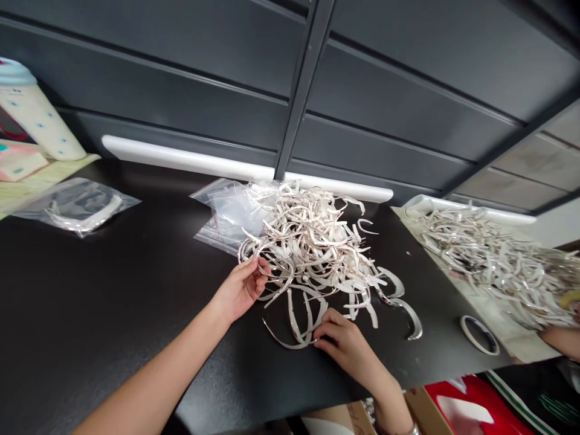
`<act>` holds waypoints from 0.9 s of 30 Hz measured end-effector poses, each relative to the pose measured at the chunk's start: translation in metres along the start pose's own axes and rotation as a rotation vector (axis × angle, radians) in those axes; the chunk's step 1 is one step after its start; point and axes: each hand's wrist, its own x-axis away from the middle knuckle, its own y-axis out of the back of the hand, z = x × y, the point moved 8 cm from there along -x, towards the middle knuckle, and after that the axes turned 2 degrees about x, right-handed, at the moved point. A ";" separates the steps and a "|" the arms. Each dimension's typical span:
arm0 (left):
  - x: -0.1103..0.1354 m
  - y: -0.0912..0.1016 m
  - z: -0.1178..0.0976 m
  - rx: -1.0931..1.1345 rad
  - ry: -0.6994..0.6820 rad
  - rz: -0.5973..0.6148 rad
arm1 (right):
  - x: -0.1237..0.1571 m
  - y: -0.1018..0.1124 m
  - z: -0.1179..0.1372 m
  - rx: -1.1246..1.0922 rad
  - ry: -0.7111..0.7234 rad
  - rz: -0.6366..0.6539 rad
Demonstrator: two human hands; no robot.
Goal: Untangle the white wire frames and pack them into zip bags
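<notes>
A tangled heap of thin curved strips (312, 235), white on one face and shiny metallic on the other, lies on the black tabletop. At the heap's near left edge, my left hand (240, 290) pinches one curved strip between thumb and fingers. My right hand (342, 338) is closed on another curved strip (292, 345) at the front of the heap, low over the table. Part of each held strip is hidden by my fingers or mixed with neighbouring strips. Beside the heap on the left are clear zip bags (231, 214).
A clear bag with white curved strips (84, 208) lies at left, near a spotted bottle (43, 115). A tape roll (479, 335) sits at right. Another strip pile (489, 254) is on a pale sheet, with a co-worker's arm (562, 340) beside it. Dark panels (181, 66) stand behind.
</notes>
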 end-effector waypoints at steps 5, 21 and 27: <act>-0.001 0.002 -0.003 0.019 -0.013 -0.012 | -0.001 0.010 -0.006 -0.447 -0.040 -0.203; 0.003 -0.005 0.008 -0.107 0.025 0.070 | -0.005 0.016 -0.033 -1.242 -0.366 -0.593; 0.012 -0.019 0.033 -0.270 0.121 0.187 | -0.005 0.023 -0.005 -0.852 -0.177 -0.589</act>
